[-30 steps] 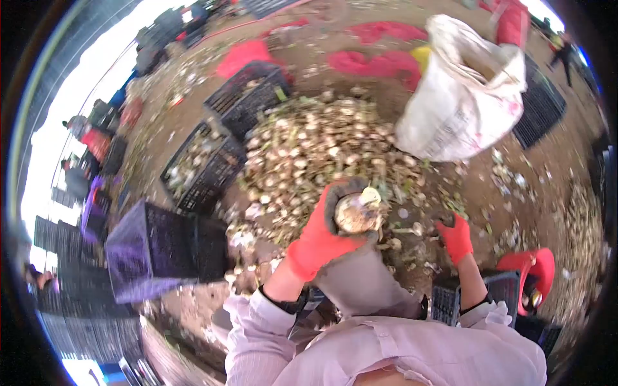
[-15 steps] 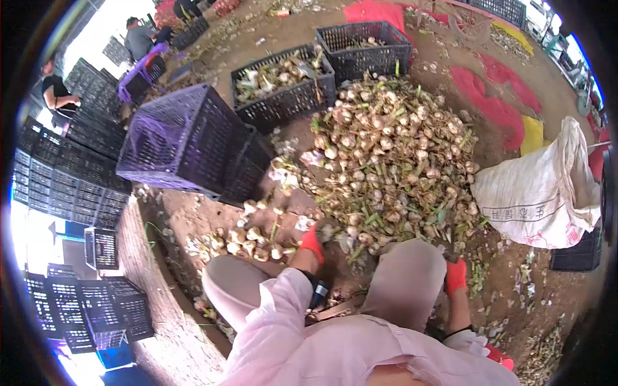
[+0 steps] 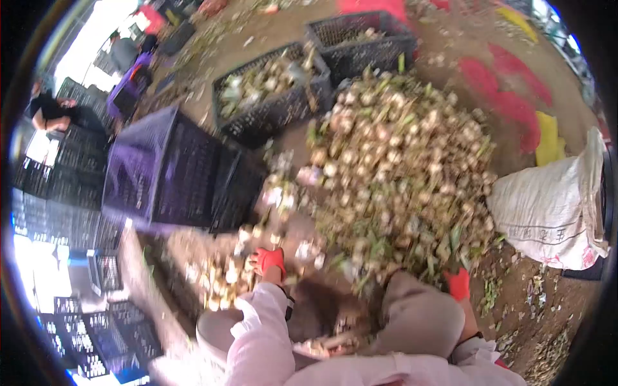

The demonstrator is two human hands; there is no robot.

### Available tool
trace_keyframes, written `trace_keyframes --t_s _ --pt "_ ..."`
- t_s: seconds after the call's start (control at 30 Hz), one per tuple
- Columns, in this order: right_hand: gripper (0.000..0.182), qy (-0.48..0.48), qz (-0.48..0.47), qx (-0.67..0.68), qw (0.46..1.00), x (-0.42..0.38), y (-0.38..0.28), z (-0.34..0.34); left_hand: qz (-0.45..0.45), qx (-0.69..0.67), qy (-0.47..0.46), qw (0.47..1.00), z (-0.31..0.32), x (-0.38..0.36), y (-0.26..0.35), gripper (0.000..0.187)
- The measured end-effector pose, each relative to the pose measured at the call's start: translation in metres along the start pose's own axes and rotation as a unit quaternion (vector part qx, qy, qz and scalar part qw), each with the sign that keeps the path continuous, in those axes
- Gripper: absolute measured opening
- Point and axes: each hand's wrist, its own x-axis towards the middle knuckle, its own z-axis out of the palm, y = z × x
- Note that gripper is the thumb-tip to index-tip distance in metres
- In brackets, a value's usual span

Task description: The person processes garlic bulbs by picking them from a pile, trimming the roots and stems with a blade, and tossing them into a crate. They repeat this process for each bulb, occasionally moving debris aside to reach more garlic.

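My left hand, in a red glove, is over the edge of a small pile of trimmed garlic bulbs on the left. Its fingers look spread, and I see nothing in them. My right hand, also red-gloved, is beside my right knee, at the near edge of a large heap of garlic with stalks and leaves. Blur and the heap's edge obscure its fingertips, so any object in its grasp cannot be made out.
Two black crates holding garlic stand behind the heap. A purple-draped crate is on the left. A white woven sack lies at right, near red netting. Co-workers sit at far left by stacked crates.
My left hand has moved left and away from the heap, to the small garlic pile. My right hand has shifted slightly forward to the heap's edge. The view has tilted and blurred.
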Motion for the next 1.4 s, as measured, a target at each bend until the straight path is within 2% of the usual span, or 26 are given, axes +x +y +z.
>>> trace_keyframes --t_s 0.07,0.1,0.13,0.17,0.23,0.27,0.33,0.4,0.5,0.6,0.63,0.7,0.77,0.8,0.87,0.9,0.93,1.0,1.03,1.1,1.13,1.17,1.23,1.3,1.33,1.4 --pt "0.067 -0.025 0.007 -0.034 0.999 -0.004 -0.029 -0.006 0.230 -0.117 0.007 0.966 0.024 0.029 0.062 0.068" --pt "0.067 -0.030 0.008 -0.052 0.998 -0.003 -0.037 -0.011 0.302 -0.151 -0.004 0.941 0.022 0.028 0.100 0.061" --pt "0.065 -0.035 0.004 -0.086 0.996 -0.001 -0.034 -0.014 0.324 -0.135 -0.099 0.931 -0.007 0.012 0.148 0.055" --pt "0.063 0.023 -0.022 -0.108 0.994 0.002 -0.020 -0.008 0.444 -0.194 -0.056 0.873 0.057 0.073 0.179 0.049" --pt "0.061 0.074 -0.029 -0.116 0.990 0.009 -0.020 -0.013 0.520 -0.102 0.062 0.846 0.028 0.053 0.230 0.042" --pt "0.062 0.069 -0.009 -0.094 0.993 0.005 -0.026 -0.018 0.524 -0.052 0.044 0.849 0.014 0.044 0.249 0.040" --pt "0.062 0.052 0.037 -0.051 0.997 -0.008 -0.030 -0.019 0.614 0.051 0.085 0.783 0.040 0.085 0.279 0.045" --pt "0.063 0.050 0.080 -0.009 0.996 -0.012 -0.037 -0.023 0.607 0.115 0.027 0.786 0.018 0.063 0.287 0.054" --pt "0.061 0.079 0.054 -0.089 0.991 -0.017 -0.032 -0.020 0.593 0.123 0.014 0.796 0.023 0.057 0.313 0.064" --pt "0.057 0.119 0.058 -0.096 0.987 0.010 0.041 0.006 0.531 0.129 -0.016 0.837 0.024 0.050 0.320 0.071" --pt "0.057 0.059 0.070 -0.017 0.996 -0.014 -0.028 -0.015 0.503 0.123 -0.026 0.855 0.027 0.054 0.318 0.073" --pt "0.056 0.048 0.085 -0.001 0.995 -0.016 -0.030 -0.014 0.487 0.075 -0.049 0.869 0.060 0.094 0.299 0.079" --pt "0.057 0.015 0.111 0.046 0.993 -0.018 -0.053 -0.022 0.499 0.110 -0.025 0.859 0.069 0.093 0.272 0.082" --pt "0.059 0.035 0.078 0.025 0.996 -0.009 -0.033 -0.014 0.505 0.130 -0.012 0.853 0.062 0.084 0.260 0.084" --pt "0.061 0.077 0.008 -0.019 0.997 0.018 0.024 0.002 0.480 0.041 -0.043 0.875 0.049 0.064 0.239 0.091" --pt "0.066 0.040 0.019 -0.009 0.999 0.007 -0.012 -0.011 0.482 -0.013 -0.034 0.876 0.043 0.056 0.231 0.093" --pt "0.055 0.057 -0.020 0.018 0.998 0.011 -0.018 -0.014 0.482 -0.066 -0.024 0.874 0.035 0.046 0.220 0.095" --pt "0.040 0.053 -0.089 0.069 0.992 0.017 -0.035 -0.016 0.469 -0.259 -0.185 0.824 -0.020 -0.017 0.201 0.093" --pt "0.036 0.034 -0.118 0.094 0.988 0.015 -0.051 -0.020 0.494 -0.297 -0.141 0.805 0.011 0.002 0.194 0.085" --pt "0.037 -0.061 -0.166 0.128 0.976 -0.004 -0.111 -0.037 0.483 -0.287 -0.256 0.786 -0.067 -0.098 0.169 0.078" --pt "0.034 -0.075 -0.213 0.146 0.963 0.005 -0.115 -0.028 0.540 -0.282 -0.256 0.751 -0.083 -0.130 0.155 0.075" --pt "0.033 -0.090 -0.258 0.165 0.948 0.015 -0.118 -0.015 0.477 -0.331 -0.437 0.687 -0.100 -0.163 0.144 0.072" --pt "0.027 -0.143 -0.282 0.221 0.922 0.018 -0.130 -0.004 0.464 -0.309 -0.552 0.620 -0.115 -0.218 0.125 0.067" --pt "0.026 -0.209 -0.296 0.293 0.885 0.006 -0.135 -0.004 0.537 -0.321 -0.543 0.560 -0.096 -0.246 0.119 0.059" --pt "0.026 -0.242 -0.297 0.326 0.864 0.000 -0.136 -0.005 0.481 -0.336 -0.620 0.520 -0.115 -0.269 0.115 0.063" --pt "0.024 -0.257 -0.248 0.416 0.836 -0.062 -0.178 -0.039 0.523 -0.390 -0.541 0.531 -0.074 -0.262 0.118 0.069"
